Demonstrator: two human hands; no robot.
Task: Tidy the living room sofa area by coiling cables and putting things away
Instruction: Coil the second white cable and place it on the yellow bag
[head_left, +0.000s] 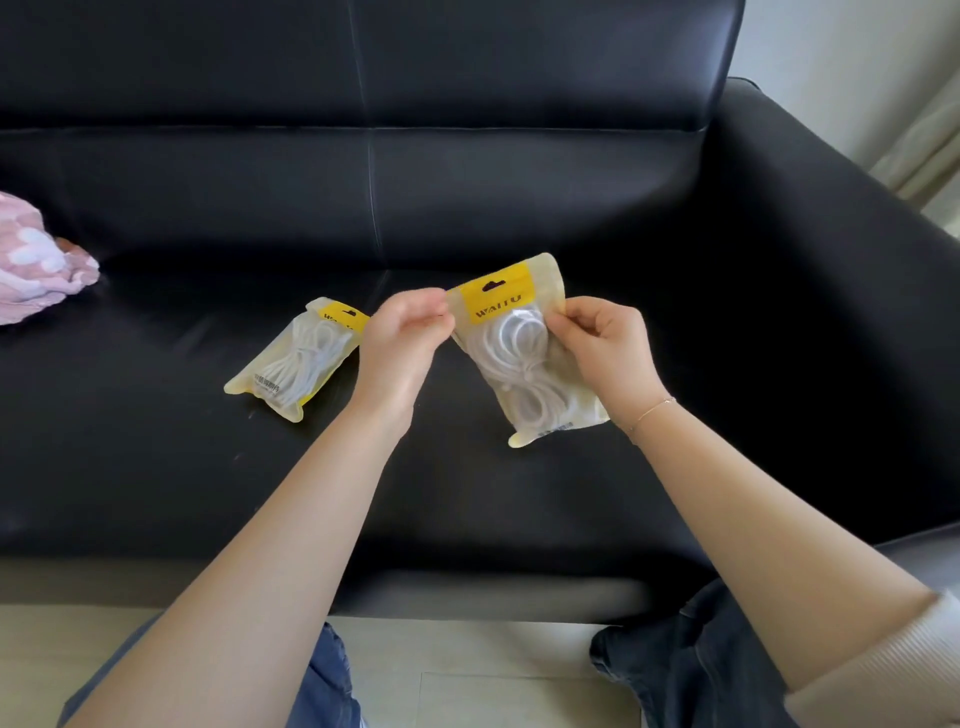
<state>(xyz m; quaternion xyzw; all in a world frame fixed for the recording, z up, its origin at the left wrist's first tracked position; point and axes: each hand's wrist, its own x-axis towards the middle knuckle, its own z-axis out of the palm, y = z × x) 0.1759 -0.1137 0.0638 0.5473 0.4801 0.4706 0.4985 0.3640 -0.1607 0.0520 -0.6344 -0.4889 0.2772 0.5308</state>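
Above the black sofa seat (467, 493), both forearms reach forward, left hand (410, 332) and right hand (602, 343) pinching the cable pouch (514, 353) at opposite upper edges.

The sofa (467, 182) is black all over, glossy, with pale sheen along its seams. The packet (524, 353) held up has a clear, yellowish film, a bright yellow header strip with dark lettering and a black hang slot, and a white cable (511, 338) coiled inside. The second packet (296, 358) on the seat shows the same yellowish film, yellow strip and white cable, with grey print lower down. At the left edge lies a pink cloth (36, 260) with white blotches. The trousers (696, 660) are dark blue denim; the sleeve (893, 675) is beige ribbed knit. The floor (467, 675) is cream.
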